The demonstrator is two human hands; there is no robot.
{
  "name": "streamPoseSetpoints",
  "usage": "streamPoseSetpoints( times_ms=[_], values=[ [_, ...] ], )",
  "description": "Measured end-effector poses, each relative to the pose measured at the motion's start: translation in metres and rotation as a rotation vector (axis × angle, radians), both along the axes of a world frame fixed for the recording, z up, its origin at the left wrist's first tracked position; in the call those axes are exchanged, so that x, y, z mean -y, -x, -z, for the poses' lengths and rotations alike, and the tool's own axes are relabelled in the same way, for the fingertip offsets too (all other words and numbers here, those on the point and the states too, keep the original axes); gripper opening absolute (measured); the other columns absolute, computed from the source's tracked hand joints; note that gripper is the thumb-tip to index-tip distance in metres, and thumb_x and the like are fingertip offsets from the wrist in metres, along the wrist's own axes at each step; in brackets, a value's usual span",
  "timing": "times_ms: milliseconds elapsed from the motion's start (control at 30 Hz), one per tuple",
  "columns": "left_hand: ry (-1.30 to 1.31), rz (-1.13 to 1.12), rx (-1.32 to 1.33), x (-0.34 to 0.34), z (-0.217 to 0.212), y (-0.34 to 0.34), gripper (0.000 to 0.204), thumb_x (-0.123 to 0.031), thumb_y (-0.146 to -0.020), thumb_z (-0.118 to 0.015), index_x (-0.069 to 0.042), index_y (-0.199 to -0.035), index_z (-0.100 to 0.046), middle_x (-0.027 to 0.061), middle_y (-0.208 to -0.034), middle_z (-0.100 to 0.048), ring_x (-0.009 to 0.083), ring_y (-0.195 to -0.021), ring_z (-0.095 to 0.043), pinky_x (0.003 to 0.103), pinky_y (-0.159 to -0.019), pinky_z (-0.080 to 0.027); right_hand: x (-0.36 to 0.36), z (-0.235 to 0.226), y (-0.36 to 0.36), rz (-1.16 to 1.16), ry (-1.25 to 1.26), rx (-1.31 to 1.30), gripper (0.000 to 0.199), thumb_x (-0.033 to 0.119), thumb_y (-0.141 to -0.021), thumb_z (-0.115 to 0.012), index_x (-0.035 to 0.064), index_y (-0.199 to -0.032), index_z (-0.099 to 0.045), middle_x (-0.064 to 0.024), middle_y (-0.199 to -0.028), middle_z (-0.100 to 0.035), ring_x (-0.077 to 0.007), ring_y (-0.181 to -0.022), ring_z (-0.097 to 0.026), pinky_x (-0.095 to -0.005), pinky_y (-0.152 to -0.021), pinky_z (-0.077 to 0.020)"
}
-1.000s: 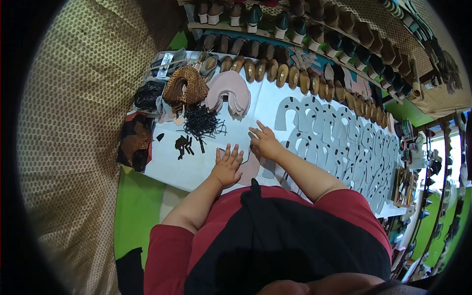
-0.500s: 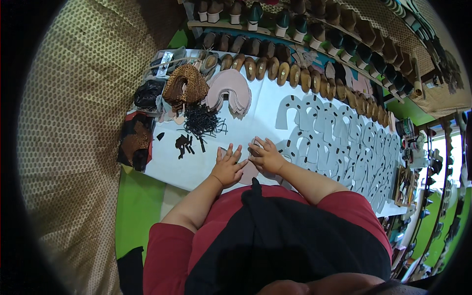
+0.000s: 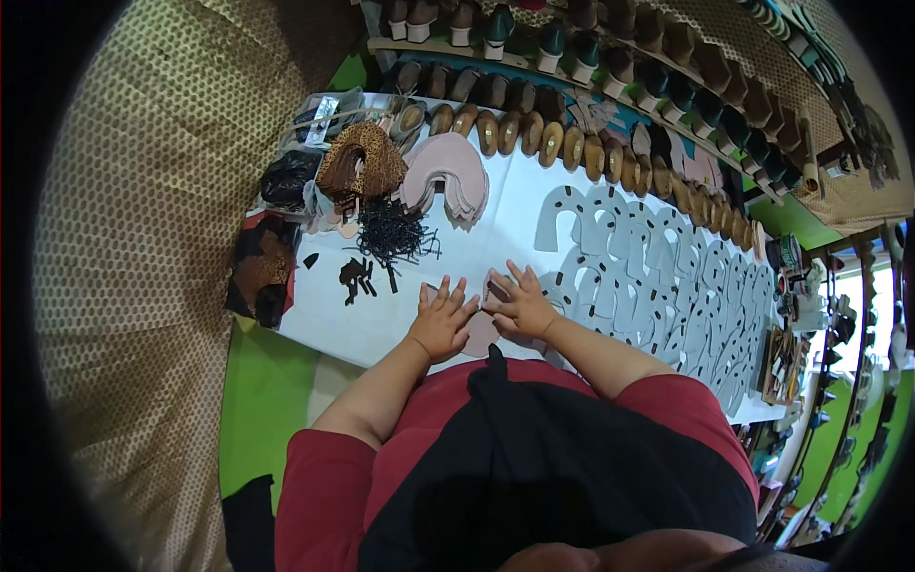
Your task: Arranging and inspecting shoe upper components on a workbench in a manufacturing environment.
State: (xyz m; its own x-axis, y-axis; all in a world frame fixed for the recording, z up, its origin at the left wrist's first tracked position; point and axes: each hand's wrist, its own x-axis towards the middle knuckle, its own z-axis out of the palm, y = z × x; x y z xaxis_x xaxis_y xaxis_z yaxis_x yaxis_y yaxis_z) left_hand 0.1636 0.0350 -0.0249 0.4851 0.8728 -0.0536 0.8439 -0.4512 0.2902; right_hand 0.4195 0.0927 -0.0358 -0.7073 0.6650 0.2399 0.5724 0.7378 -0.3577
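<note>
I judge, from my distant post, that the pale pink, curved, flat piece of sheet material [image 3: 481, 337] could turn askew or crease, if the hands press it unevenly or pull against each other. The left hand [image 3: 441, 321] rests palm down with fingers spread, on one side of it; the right hand [image 3: 521, 307], its fingers also spread, is on the other. Whether a fingertip pinches any edge, I cannot tell. The piece lies on the white-covered table [image 3: 381, 319], close before the person's body; its uncovered part looks matt and smooth.
</note>
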Motion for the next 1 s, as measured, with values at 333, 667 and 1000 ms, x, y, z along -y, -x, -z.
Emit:
streamPoseSetpoints(
  times_ms=[333,667,1000],
  values=[
    [0.135,0.035,-0.079,-0.003,-0.022,-0.009,0.061,-0.04,-0.089,-0.058,-0.038,-0.149,-0.043,0.0096,-0.166,-0.014,0.0417,-0.153,-0.005,0.073,-0.113,-0.004,-0.033,-0.011,0.005,0.193,0.167,-0.123,0.027,0.034,-0.083,-0.071,0.033,-0.108,-0.077,-0.0111,-0.155,-0.039,-0.0453,-0.148,-0.019,-0.0725,-0.11,-0.0199],
    [0.144,0.033,-0.071,-0.006,-0.018,-0.008,0.062,-0.04,-0.088,-0.059,-0.041,-0.148,-0.044,0.0126,-0.167,-0.011,0.0441,-0.152,0.0,0.074,-0.112,0.0,-0.058,-0.01,0.01,0.16,0.109,0.004,0.023,0.022,-0.067,-0.082,0.0323,-0.087,-0.079,-0.0081,-0.151,-0.046,-0.0444,-0.148,-0.02,-0.0678,-0.111,-0.0244],
    [0.147,0.043,-0.058,-0.008,-0.017,-0.007,0.06,-0.039,-0.088,-0.059,-0.04,-0.147,-0.046,0.0129,-0.167,-0.011,0.0462,-0.152,-0.002,0.075,-0.111,-0.002,-0.068,-0.014,0.021,0.054,0.071,0.086,0.011,0.017,-0.072,-0.078,0.0144,-0.081,-0.072,-0.0102,-0.152,-0.045,-0.0464,-0.148,-0.02,-0.0662,-0.111,-0.0282]
  ],
)
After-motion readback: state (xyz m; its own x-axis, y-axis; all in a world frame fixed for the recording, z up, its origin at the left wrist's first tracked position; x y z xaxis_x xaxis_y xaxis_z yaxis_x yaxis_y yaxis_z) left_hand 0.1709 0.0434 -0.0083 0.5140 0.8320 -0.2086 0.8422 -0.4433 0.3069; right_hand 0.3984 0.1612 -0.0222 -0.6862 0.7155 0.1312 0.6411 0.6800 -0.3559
